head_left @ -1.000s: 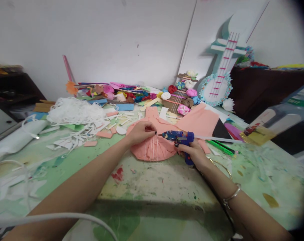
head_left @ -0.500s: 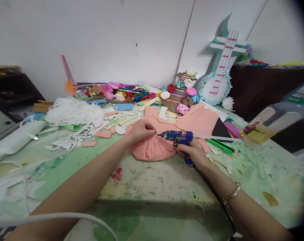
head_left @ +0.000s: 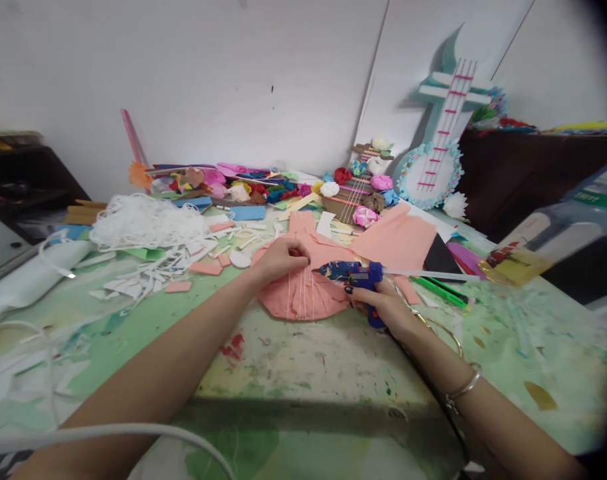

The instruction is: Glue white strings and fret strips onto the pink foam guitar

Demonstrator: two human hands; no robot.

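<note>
A salmon-pink foam guitar shape with white strings lies on the paint-stained table. My left hand rests on its upper body, fingers pinched on the strings near the neck. My right hand grips a blue glue gun, whose nozzle points left at the pink foam just beside my left fingers. A clear glue stick sticks out behind the gun to the right.
White foam scraps pile at the left. Coloured paper flowers and sheets line the back. A teal foam guitar leans on the wall. A pink sheet, green pens, a plastic container lie right. A white cable crosses near me.
The glue gun's nozzle has edged slightly closer to my left fingers on the pink foam. Both hands otherwise hold their places.
</note>
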